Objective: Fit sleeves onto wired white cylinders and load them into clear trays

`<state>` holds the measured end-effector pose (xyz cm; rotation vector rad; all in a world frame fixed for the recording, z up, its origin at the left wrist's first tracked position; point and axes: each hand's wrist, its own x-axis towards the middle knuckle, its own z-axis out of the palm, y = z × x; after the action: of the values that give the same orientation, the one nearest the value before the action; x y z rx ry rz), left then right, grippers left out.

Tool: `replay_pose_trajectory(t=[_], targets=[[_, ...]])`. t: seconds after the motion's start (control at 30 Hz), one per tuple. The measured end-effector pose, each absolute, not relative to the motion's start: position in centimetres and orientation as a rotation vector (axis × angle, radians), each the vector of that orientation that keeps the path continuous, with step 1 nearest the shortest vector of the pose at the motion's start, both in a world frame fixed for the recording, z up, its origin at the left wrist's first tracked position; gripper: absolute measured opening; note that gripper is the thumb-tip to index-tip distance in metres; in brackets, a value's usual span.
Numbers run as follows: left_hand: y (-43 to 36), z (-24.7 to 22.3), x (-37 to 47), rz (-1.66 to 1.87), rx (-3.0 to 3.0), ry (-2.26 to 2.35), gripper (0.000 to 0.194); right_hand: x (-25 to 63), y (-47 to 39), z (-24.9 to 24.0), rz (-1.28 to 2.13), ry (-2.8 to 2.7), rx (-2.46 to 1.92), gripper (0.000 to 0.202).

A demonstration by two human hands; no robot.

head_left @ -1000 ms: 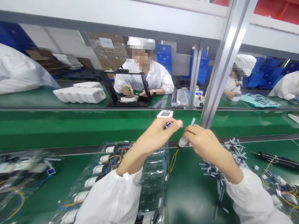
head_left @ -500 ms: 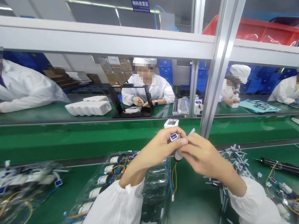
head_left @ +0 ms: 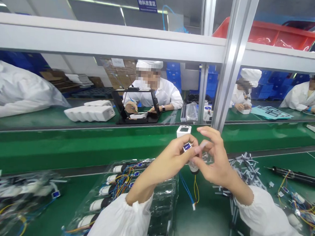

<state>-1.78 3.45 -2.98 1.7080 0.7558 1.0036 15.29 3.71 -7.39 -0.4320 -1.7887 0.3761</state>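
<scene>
In the head view my left hand (head_left: 173, 156) is closed around a small whitish cylindrical part (head_left: 193, 166) with a dark lower end. A small square piece with a blue face (head_left: 187, 147) shows at its fingers. Blue and yellow wires (head_left: 195, 191) hang from the part to a white plug. My right hand (head_left: 215, 160) is at the same part, its thumb and a bent finger pinching a pale narrow strip (head_left: 204, 145). Its other fingers are raised and spread. Fingers hide much of the part.
A clear plastic tray (head_left: 166, 193) holds several white cylinders with wires. Loose pale strips (head_left: 246, 169) lie at right, near a black screwdriver (head_left: 298, 176). A white device (head_left: 183, 131) stands behind my hands. A metal post (head_left: 231, 65) rises beyond. Co-workers sit across the bench.
My right hand's upper fingers have lifted and spread away from the part. Both hands and the part have shifted slightly right in view, and the hanging wires have swung right.
</scene>
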Motion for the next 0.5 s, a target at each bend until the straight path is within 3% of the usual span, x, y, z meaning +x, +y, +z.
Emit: replay_pose_trajectory(t=[0.33, 0.5], targets=[[3.5, -2.8, -1.5, 1.128, 1.615, 0.798, 0.023, 14.7, 3.8, -7.4, 0.733, -1.584, -0.506, 0.066], [3.6, -3.0, -1.7, 1.229, 1.636, 0.886, 0.018, 14.8, 4.7, -7.4, 0.891, -1.526, -0.581, 0.031]])
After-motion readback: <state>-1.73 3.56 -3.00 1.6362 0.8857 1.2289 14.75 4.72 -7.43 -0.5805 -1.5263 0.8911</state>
